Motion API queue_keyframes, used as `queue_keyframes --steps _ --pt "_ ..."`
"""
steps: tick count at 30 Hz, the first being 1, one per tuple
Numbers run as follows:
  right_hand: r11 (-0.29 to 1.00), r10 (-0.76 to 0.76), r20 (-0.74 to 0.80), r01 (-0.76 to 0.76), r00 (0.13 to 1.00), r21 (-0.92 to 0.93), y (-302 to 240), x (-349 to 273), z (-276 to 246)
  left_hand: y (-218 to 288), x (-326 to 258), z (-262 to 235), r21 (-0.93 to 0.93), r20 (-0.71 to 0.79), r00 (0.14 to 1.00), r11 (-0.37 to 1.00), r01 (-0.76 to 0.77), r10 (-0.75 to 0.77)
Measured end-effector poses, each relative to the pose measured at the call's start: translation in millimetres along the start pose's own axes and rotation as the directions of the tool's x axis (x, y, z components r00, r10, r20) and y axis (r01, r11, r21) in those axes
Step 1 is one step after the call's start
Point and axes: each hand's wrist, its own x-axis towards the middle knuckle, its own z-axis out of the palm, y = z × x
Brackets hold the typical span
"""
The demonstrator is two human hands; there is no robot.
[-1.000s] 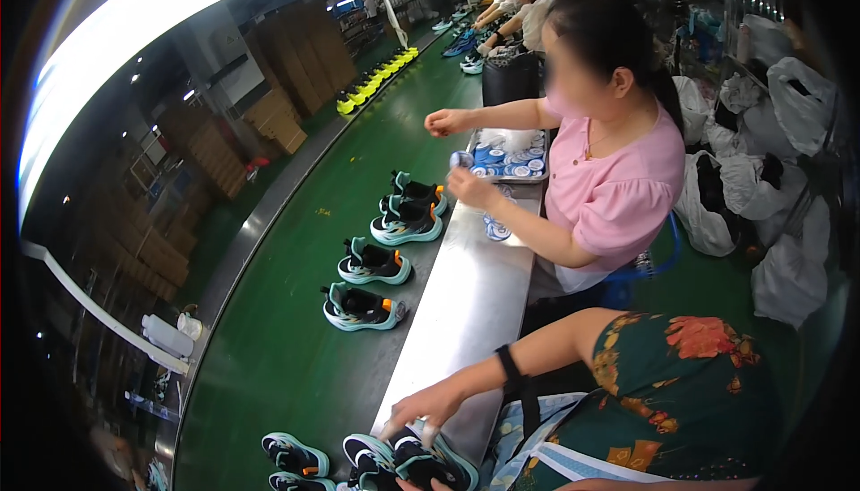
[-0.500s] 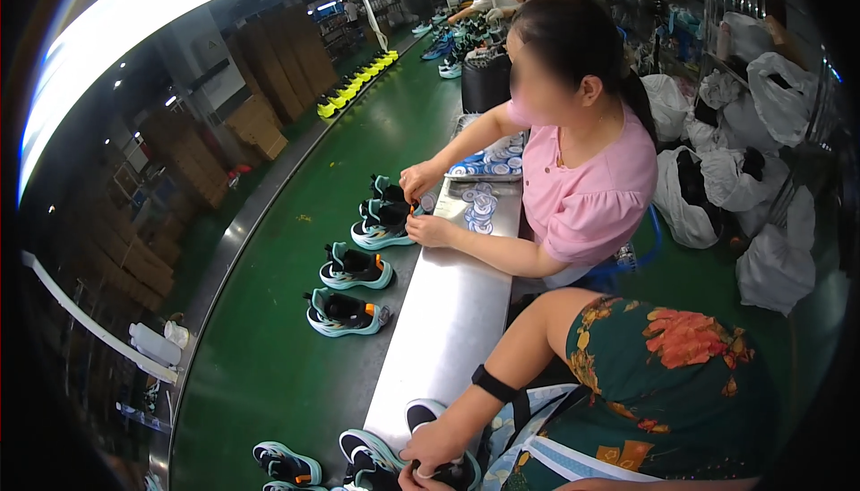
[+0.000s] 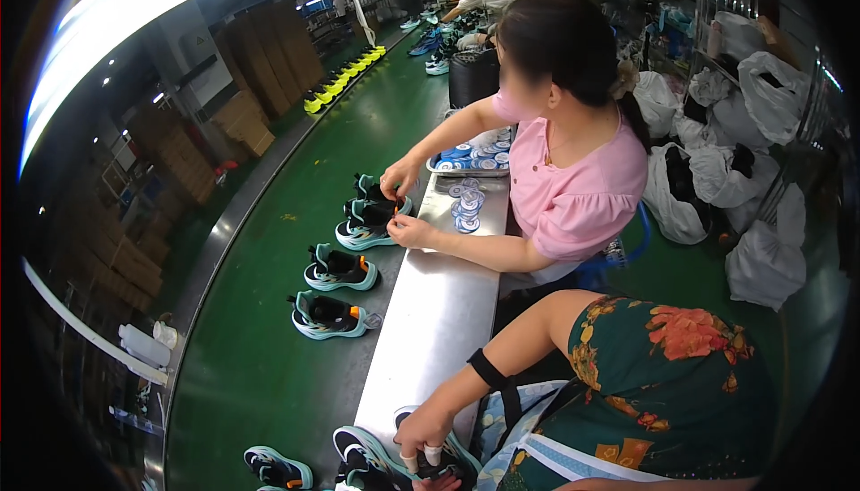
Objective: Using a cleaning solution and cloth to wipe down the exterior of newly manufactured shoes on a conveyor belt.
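Observation:
A black, white and light-teal sneaker (image 3: pixel 464 462) lies at the lower edge, close to my body. My right hand (image 3: pixel 425 428), on the arm with the black band, reaches over it with fingers bent down and closed at its opening. White covers show on two of those fingertips. My left hand (image 3: pixel 439 484) grips the same sneaker from below; the frame's edge cuts off most of it. Just left stands a matching sneaker (image 3: pixel 360 446), with another sneaker (image 3: pixel 276 468) farther left. What my fingertips press on is hidden.
A metal ledge (image 3: pixel 430 312) runs beside the green conveyor (image 3: pixel 242 339). A co-worker in pink (image 3: pixel 582 177) handles a sneaker (image 3: pixel 365 233) there. Round blue-white discs (image 3: pixel 466 209) lie near a filled tray (image 3: pixel 470 171). White bags (image 3: pixel 766 254) stand at right.
The view has shifted slightly. My right hand has turned so its fingers point down at the sneaker, showing the white fingertip covers. My left hand sits lower, nearly out of frame.

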Motion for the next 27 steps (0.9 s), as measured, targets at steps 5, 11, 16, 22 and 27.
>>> queue_keyframes --steps 5,11,16,22,27 --pt "0.877 -0.019 -0.043 -0.004 0.999 -0.481 -31.2 8.6 20.6 -8.4 -34.8 -16.0 -0.017 0.19 0.97 0.987 0.161 -0.155" --pt "0.933 0.18 -0.157 -0.219 0.971 -0.285 -53.3 -30.7 -15.4 -25.6 -6.5 12.4 -0.293 0.197 0.969 0.934 0.203 -0.148" --pt "0.798 0.085 -0.335 -0.266 0.938 -0.541 -48.4 -23.7 -10.7 -25.5 -4.8 26.5 -0.449 0.089 0.982 0.874 0.187 -0.164" --pt "0.784 0.122 -0.371 -0.318 0.921 -0.533 -49.2 -25.0 4.4 -31.8 -6.0 25.4 -0.4 0.117 0.979 0.895 0.199 -0.165" --pt "0.862 0.161 -0.324 -0.293 0.932 -0.414 -51.7 -27.2 -12.9 -30.3 -4.2 23.3 -0.396 0.153 0.969 0.886 0.241 -0.195"
